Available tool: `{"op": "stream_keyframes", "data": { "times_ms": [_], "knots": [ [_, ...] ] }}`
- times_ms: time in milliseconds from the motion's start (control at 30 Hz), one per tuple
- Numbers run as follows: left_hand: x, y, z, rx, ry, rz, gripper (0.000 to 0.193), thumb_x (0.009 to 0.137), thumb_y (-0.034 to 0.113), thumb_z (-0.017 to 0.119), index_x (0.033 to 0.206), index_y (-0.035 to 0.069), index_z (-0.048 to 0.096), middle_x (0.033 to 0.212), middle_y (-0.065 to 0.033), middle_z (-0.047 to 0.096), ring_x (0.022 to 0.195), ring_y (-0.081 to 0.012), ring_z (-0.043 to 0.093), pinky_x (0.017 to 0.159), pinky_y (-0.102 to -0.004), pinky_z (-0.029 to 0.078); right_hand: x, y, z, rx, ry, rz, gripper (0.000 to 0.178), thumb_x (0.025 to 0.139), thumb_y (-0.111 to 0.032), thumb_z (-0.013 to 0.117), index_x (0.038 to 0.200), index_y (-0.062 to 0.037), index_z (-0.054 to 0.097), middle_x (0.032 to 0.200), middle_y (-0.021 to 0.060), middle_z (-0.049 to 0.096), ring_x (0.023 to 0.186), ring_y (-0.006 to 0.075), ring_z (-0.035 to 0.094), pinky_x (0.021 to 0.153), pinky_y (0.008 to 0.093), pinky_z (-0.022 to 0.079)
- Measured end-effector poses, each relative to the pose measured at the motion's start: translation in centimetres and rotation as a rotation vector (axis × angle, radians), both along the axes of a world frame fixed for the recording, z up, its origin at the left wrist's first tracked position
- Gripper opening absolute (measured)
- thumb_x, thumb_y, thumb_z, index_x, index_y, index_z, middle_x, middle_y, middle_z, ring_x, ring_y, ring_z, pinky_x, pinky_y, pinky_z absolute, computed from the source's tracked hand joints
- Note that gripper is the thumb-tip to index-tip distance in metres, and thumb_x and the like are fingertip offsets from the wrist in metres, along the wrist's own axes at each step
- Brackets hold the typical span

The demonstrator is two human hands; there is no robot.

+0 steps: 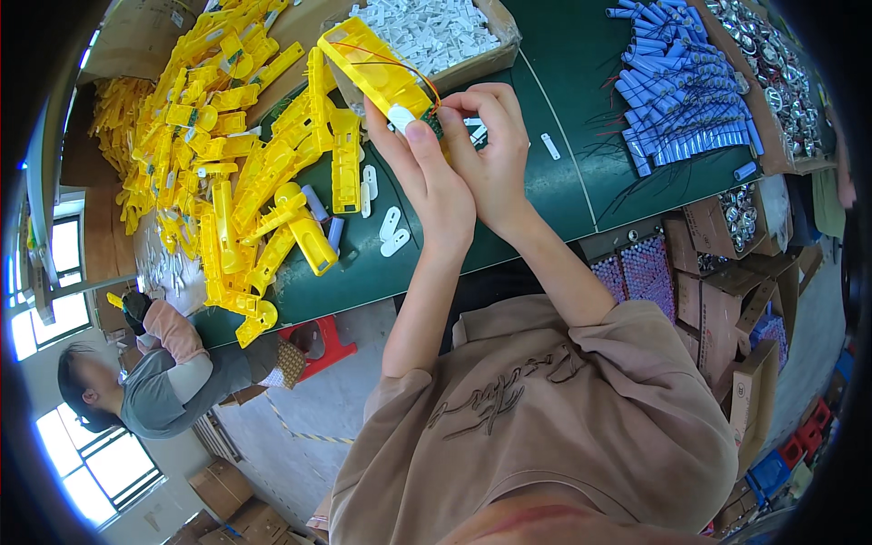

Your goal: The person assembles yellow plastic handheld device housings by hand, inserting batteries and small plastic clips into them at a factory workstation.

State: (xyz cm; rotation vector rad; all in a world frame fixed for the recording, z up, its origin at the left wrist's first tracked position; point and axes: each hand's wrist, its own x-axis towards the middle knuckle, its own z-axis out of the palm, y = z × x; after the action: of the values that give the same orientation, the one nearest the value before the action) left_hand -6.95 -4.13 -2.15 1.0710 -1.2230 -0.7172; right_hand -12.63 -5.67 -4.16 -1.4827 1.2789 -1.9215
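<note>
My left hand (425, 186) is closed around a yellow plastic housing (371, 68), tilted above the table, with its thumb on a small white plastic piece (400, 117) at the near end. My right hand (495, 150) has thumb and forefinger pinched at a small green circuit board (432, 119), mostly hidden by the fingers. A thin red wire (422, 76) loops from the housing to that board. Both wrists are close together. Below and left of my hands, several white oval pieces (391, 220) lie on the green table (554, 213).
A big heap of yellow housings (209, 136) covers the left. Behind my hands stands a box of white pieces (509, 41). Blue cylindrical cells with wires (677, 86) lie at the right, beside a box of shiny round metal parts (772, 86). Another person (163, 381) sits at far left.
</note>
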Motion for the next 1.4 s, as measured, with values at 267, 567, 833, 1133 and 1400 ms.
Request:
{"op": "stream_keyframes", "data": {
  "times_ms": [267, 567, 833, 1133, 1400],
  "knots": [
    [0.6, -0.8, -0.2, 0.126, 0.321, -0.049, 0.05, 0.098, 0.024, 0.029, 0.142, 0.005, 0.015, 0.129, -0.0139, 0.04, 0.111, -0.0213, 0.046, 0.096, -0.034, 0.036, -1.1, -0.7, -0.4, 0.342, -1.019, 0.769, 0.011, 0.083, -0.011, 0.05, 0.088, -0.0058, 0.058, 0.107, 0.0103, 0.056, 0.105, 0.0209, 0.05, 0.096, 0.0316, 0.035],
    [3.2, -0.3, 0.5, 0.201, 0.228, -0.222, 0.051, 0.091, 0.028, 0.034, 0.136, 0.006, 0.022, 0.111, -0.0166, 0.052, 0.096, -0.0236, 0.056, 0.084, -0.0362, 0.046, -4.7, -0.8, 3.5, 0.25, 0.082, 0.429, 0.02, 0.076, -0.019, 0.063, 0.087, -0.0019, 0.06, 0.089, 0.0074, 0.061, 0.089, 0.0172, 0.058, 0.078, 0.03, 0.043],
    [3.6, -0.1, -0.4, 0.096, -0.075, -0.091, 0.054, 0.093, 0.022, 0.033, 0.14, 0.0, 0.018, 0.135, -0.0154, 0.031, 0.126, -0.0244, 0.032, 0.105, -0.0352, 0.022, -1.4, -1.4, 2.2, 0.318, -0.209, 0.56, 0.014, 0.082, -0.014, 0.064, 0.081, 0.0003, 0.062, 0.076, 0.0047, 0.057, 0.066, 0.0121, 0.051, 0.059, 0.026, 0.04],
    [4.7, -1.6, -0.9, 0.14, 0.099, -0.153, 0.046, 0.1, 0.028, 0.028, 0.137, 0.001, 0.026, 0.124, -0.0112, 0.043, 0.111, -0.0186, 0.043, 0.097, -0.0316, 0.032, 0.7, -0.8, 1.2, 0.168, 0.061, 0.292, 0.01, 0.082, -0.011, 0.061, 0.082, -0.0014, 0.06, 0.08, 0.0077, 0.054, 0.069, 0.0187, 0.052, 0.064, 0.03, 0.039],
    [3.5, -3.4, -0.5, 0.181, 0.34, -0.237, 0.041, 0.099, 0.023, 0.033, 0.136, 0.005, 0.027, 0.116, -0.0088, 0.046, 0.103, -0.0149, 0.045, 0.09, -0.0287, 0.038, 1.2, -1.5, 0.7, 0.079, 0.137, 0.114, 0.006, 0.079, -0.009, 0.062, 0.079, -0.0046, 0.057, 0.081, 0.0068, 0.055, 0.078, 0.0239, 0.052, 0.071, 0.0366, 0.036]
  ]
}}
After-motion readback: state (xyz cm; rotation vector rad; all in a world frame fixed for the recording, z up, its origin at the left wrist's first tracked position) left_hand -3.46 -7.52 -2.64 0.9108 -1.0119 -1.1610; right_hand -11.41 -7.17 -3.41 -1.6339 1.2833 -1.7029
